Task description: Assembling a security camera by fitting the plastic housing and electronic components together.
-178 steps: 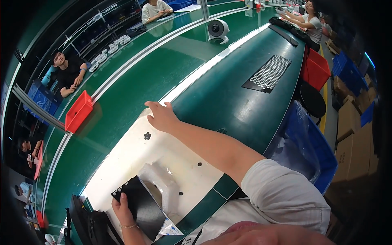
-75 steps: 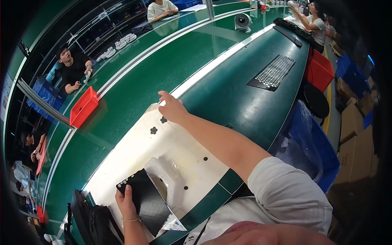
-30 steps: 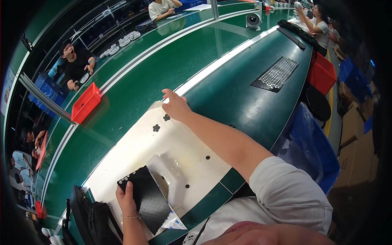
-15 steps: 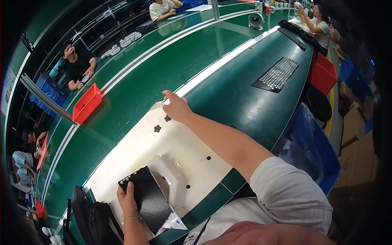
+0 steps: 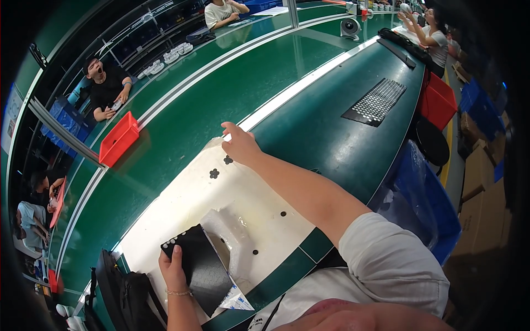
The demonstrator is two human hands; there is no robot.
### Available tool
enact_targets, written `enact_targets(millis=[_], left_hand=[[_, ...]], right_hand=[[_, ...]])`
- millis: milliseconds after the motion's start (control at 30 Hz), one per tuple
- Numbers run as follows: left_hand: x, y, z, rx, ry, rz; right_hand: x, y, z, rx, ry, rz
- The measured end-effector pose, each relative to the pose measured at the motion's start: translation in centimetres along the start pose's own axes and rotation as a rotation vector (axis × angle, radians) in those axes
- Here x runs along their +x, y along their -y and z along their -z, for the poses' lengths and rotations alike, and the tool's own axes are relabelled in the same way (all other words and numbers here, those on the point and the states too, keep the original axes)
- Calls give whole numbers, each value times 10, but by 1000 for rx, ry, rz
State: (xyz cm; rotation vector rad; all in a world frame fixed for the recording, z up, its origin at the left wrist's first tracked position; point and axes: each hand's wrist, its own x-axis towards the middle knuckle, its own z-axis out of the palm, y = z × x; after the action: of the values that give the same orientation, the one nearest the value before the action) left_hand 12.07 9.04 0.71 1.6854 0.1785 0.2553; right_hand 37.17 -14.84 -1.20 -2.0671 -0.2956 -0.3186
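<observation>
A black sheet of sticky pads, with white dots along its upper edge and a printed white backing at one corner, is held by my left hand. My thumb lies on its face. Beyond it, my right hand reaches over the far corner of the white mat, fingers stretched out, nothing seen in them. Close to that hand are two dark flower-shaped pieces, one fully visible and another beside the wrist. A curved whitish piece in clear wrap rests against the sheet's right side.
A black sheet with rows of white dots lies on the green bench. Across it stands a red bin; a blue bin is at my right. A black bag sits at left. Several people work along the line.
My hands and the things on the mat keep the same places. The whole view has shifted only slightly.
</observation>
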Motion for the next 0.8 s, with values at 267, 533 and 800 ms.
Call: enact_targets(millis=[267, 533, 800], left_hand=[[1, 3, 2, -7, -6, -3], [0, -2, -1, 19, -4, -11], [0, -1, -1, 5, -4, -7]], right_hand=[[0, 2, 1, 7, 4, -6], [0, 0, 1, -2, 3, 2], [1, -1, 0, -8, 6, 5]])
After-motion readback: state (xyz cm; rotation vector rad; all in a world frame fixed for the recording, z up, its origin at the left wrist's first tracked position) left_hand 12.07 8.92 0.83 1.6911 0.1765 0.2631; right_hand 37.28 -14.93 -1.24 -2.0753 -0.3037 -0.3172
